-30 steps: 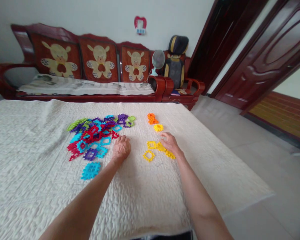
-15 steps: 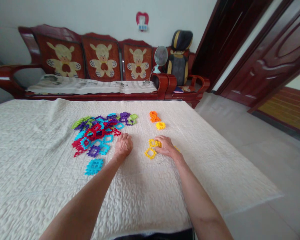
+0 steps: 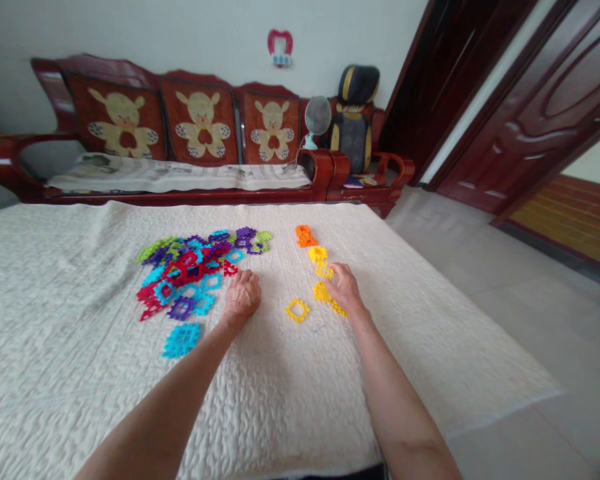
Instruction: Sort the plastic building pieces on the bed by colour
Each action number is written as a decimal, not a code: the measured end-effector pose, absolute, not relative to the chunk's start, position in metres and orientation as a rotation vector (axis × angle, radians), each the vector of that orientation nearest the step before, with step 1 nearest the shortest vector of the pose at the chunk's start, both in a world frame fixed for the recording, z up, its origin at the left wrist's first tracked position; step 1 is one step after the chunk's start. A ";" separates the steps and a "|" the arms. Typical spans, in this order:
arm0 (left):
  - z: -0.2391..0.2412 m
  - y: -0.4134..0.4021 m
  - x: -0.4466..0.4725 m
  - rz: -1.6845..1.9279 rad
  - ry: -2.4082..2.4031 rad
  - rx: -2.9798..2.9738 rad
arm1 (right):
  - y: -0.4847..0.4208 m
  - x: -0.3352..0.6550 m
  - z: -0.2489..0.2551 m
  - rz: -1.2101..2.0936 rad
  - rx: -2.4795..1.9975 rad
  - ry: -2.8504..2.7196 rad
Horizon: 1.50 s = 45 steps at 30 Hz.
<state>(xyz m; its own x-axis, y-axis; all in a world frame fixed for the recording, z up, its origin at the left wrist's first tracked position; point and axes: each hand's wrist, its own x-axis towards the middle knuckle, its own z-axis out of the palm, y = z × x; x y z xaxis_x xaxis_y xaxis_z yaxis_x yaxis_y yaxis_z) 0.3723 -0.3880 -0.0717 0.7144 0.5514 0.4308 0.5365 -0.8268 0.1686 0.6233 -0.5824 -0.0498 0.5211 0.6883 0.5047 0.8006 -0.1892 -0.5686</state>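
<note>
My right hand (image 3: 344, 289) pinches a yellow square-framed interlocking piece (image 3: 325, 269) at its fingertips. Other yellow pieces (image 3: 323, 292) lie on the cloth by its thumb and under the palm. A single yellow square frame (image 3: 297, 310) rests to the left of that hand. Just beyond the held piece is a yellow stack (image 3: 317, 253), and behind it a small orange group (image 3: 305, 235). My left hand (image 3: 244, 293) rests knuckles up on the cloth with curled fingers, and no piece shows in it. Left of it spreads a mixed pile of red, blue, purple and green pieces (image 3: 187, 261).
A quilted cream cloth (image 3: 280, 393) covers the table. A blue stack (image 3: 182, 340) sits nearest me, beside my left forearm. Past the table's far edge stand a wooden sofa (image 3: 200, 195), a small fan (image 3: 317, 115) and a chair with a massage cushion (image 3: 353, 137).
My right hand has moved slightly right and away from me with a yellow piece, toward the yellow stack. The single yellow frame stays behind. My left hand keeps its place beside the pile.
</note>
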 end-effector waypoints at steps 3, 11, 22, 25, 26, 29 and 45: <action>-0.073 -0.388 0.373 0.761 0.931 2.858 | -0.591 0.639 -0.056 -0.163 -2.029 -1.136; -0.075 -0.387 0.372 0.799 0.900 2.859 | -0.597 0.657 -0.063 -0.119 -2.179 -1.030; -0.075 -0.386 0.371 0.813 0.882 2.877 | -0.604 0.661 -0.058 -0.102 -2.354 -0.921; -0.075 -0.385 0.371 0.846 0.875 2.875 | -0.607 0.657 -0.052 -0.021 -2.431 -1.012; -0.075 -0.385 0.371 0.858 0.871 2.872 | -0.607 0.656 -0.050 -0.001 -2.442 -1.041; -0.075 -0.385 0.372 0.881 0.860 2.866 | -0.608 0.653 -0.045 -0.014 -2.476 -1.088; -0.083 -0.385 0.374 0.875 0.888 2.874 | -0.555 0.634 -0.036 -0.108 -2.158 -0.884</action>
<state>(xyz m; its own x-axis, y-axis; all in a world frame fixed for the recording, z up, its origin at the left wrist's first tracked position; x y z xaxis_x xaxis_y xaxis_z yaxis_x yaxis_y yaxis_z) 0.3739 -0.3852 -0.0828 0.6832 0.5226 0.5100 0.5178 -0.8392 0.1663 0.6343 -0.5553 -0.0364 0.7537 0.5589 0.3458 0.6257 -0.4490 -0.6379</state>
